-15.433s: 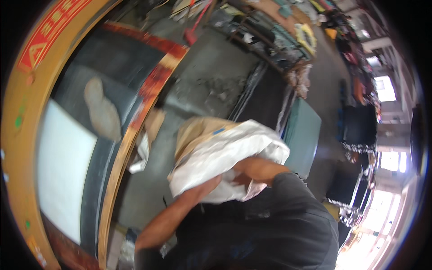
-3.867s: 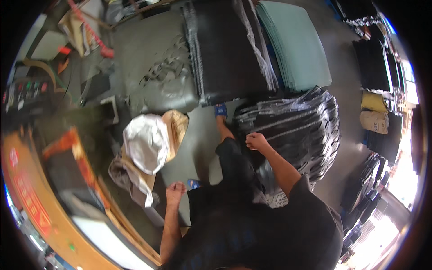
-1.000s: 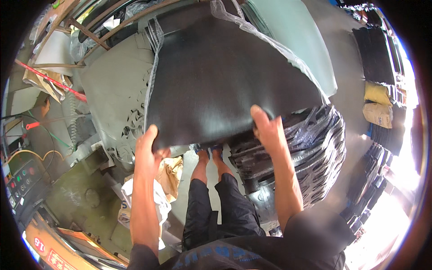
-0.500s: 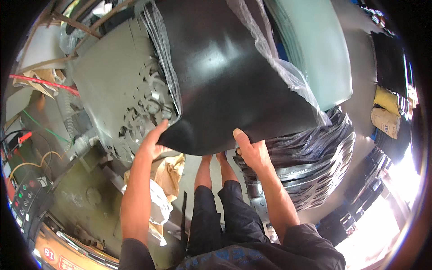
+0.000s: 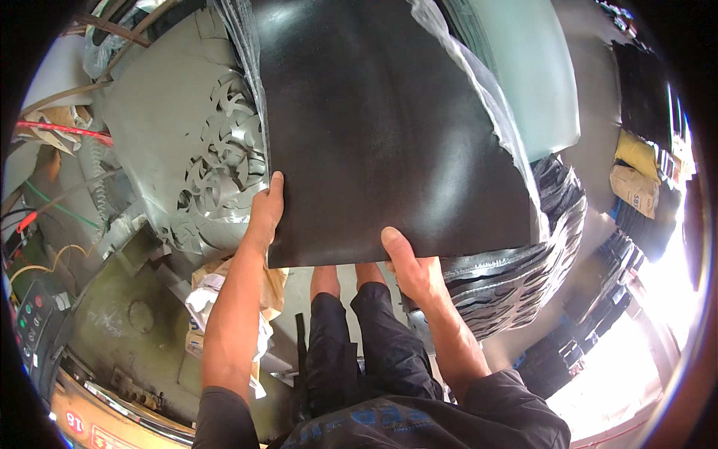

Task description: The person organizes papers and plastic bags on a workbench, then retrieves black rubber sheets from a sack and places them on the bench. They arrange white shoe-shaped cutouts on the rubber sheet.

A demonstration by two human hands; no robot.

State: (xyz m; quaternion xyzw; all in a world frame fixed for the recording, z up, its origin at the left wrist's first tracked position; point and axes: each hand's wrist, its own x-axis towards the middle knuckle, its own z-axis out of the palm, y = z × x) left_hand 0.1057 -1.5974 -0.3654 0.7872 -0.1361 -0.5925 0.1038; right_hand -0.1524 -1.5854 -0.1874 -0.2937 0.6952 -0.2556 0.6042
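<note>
A large black rubber-like sheet (image 5: 374, 142) spans the middle of the view, with thin clear plastic film (image 5: 497, 120) along its right side. At the sheet's left edge, near the front corner, my left hand (image 5: 267, 213) grips it with the thumb on top. My right hand (image 5: 413, 263) pinches the front edge, thumb above and the other fingers hidden underneath. The sheet lies nearly flat between both hands. Beneath its front right side sits a stack of dark, wavy-edged cut sheets (image 5: 516, 280).
Grey sheet with cut-out holes and curled scraps (image 5: 224, 150) lies to the left. A pale green sheet stack (image 5: 535, 82) stands far right. A control box with buttons (image 5: 34, 322) and an olive machine surface (image 5: 138, 314) are lower left. Paper bags (image 5: 636, 187) rest at right.
The sheet's front left corner, curled up before, now lies straight and flat. My left hand has moved up along the left edge; my right hand keeps its pinch on the front edge.
</note>
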